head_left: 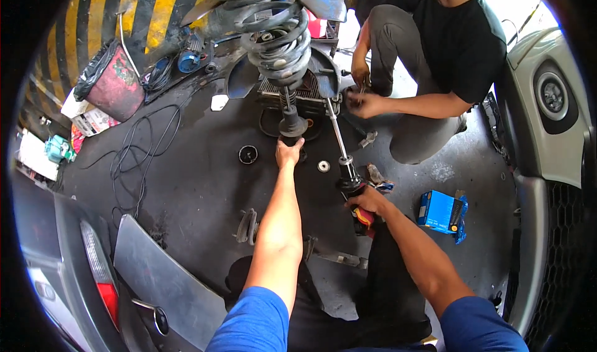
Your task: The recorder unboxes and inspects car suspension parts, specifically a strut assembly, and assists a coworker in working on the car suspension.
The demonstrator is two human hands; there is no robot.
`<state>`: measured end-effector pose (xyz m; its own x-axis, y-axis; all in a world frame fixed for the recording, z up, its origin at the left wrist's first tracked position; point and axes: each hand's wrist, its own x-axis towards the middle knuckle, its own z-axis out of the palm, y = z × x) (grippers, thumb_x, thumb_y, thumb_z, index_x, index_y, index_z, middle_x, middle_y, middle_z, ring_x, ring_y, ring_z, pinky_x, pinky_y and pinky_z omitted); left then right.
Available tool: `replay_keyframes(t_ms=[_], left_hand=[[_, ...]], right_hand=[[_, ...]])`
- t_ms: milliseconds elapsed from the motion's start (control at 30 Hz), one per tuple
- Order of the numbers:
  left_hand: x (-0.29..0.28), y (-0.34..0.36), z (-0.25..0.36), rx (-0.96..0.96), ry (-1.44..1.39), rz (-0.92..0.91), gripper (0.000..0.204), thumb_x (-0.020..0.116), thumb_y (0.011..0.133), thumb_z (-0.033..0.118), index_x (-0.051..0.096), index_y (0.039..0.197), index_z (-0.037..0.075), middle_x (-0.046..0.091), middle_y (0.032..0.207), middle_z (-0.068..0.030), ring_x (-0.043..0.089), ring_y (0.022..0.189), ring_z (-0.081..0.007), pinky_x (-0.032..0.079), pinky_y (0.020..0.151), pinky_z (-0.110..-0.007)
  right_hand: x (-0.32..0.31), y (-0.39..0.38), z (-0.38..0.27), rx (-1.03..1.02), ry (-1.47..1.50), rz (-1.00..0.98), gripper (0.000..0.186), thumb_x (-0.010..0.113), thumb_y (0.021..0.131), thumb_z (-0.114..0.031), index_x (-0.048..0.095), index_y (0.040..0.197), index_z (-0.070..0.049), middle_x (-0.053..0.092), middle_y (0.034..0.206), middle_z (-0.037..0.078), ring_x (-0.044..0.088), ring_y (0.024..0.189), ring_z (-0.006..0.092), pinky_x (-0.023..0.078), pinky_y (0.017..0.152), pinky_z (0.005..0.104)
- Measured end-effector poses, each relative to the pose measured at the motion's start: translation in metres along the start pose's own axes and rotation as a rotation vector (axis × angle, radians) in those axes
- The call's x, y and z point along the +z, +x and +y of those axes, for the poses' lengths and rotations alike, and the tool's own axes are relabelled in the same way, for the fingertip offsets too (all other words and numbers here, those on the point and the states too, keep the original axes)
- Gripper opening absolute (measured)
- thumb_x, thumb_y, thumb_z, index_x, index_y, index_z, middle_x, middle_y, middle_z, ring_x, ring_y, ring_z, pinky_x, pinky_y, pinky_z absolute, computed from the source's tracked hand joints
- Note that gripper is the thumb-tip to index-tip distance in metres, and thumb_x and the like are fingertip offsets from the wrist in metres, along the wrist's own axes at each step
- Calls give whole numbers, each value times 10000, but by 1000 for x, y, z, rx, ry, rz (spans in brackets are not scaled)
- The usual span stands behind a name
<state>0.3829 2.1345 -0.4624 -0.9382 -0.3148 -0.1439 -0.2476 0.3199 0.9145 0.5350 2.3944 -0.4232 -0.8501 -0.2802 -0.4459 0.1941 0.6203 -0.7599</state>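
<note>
A dark coil spring [277,47] stands in a compressor with blue metal jaws [320,1] at the top centre. From its lower end hangs a black rubber strut boot [292,123]. My left hand [288,152] is closed around the bottom of this boot. My right hand [369,203] grips the lower body of a black shock absorber [349,173], whose bright rod points up toward the compressor. Red and yellow colour shows on the part by my right fingers. A co-worker's hand [367,105] is beside the compressor, close to the rod's top; what it holds is unclear.
The co-worker [444,54] crouches at the right. On the floor lie a round black part [248,154], a metal ring [323,165], a blue box [440,212] and a looped cable [140,147]. Car bodies flank both sides. A pink bucket [118,85] stands far left.
</note>
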Motion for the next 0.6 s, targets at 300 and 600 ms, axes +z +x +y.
replay_keyframes(t_ms=[300,600], left_hand=[[13,15,18,62,162,41,546,744,769,461,663,1109,41,666,1125,-201,605,1070,-408,472,905,-455],[33,-55,-3,20,320,65,621,629,814,570,673,1117,29,638,1117,-270,570,1096,-447,440,931,-482]], right_hand=[[10,4,11,211,6,116,488,800,646,-330,671,996,-15,695,961,190,663,920,334,505,805,391],[3,-8,12,84,40,195,569,805,638,-358,660,1110,-76,678,1062,201,633,1019,372,501,844,408]])
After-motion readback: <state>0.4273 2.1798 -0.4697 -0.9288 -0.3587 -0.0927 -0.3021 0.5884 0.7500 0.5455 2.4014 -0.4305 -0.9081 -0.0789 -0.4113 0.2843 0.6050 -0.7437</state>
